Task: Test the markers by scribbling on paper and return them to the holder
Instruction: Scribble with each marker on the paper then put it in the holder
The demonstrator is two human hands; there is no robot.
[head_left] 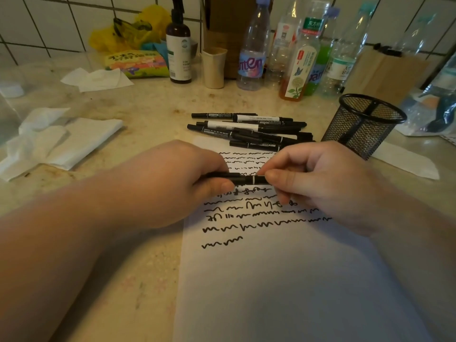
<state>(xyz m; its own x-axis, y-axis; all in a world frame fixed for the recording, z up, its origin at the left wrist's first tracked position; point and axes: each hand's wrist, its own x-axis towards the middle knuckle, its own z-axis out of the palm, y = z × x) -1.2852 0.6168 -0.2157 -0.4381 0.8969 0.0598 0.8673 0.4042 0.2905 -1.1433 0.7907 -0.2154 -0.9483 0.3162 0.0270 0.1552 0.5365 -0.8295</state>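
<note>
Paper [283,280] lies under both hands [172,183] gripping a marker [243,179].

White tiled wall [61,25], beige stone counter [148,104]

We see a home kitchen counter put to use as a desk. White wall tiles [61,25] with dark grout back a stained, speckled stone countertop [148,104]. Along the wall stand plastic drink bottles [254,53], a dark pump bottle [178,50], a cup [214,67], a snack packet [135,64] and a wooden knife block [385,72]; crumpled paper towels [61,139] lie nearby.
</note>
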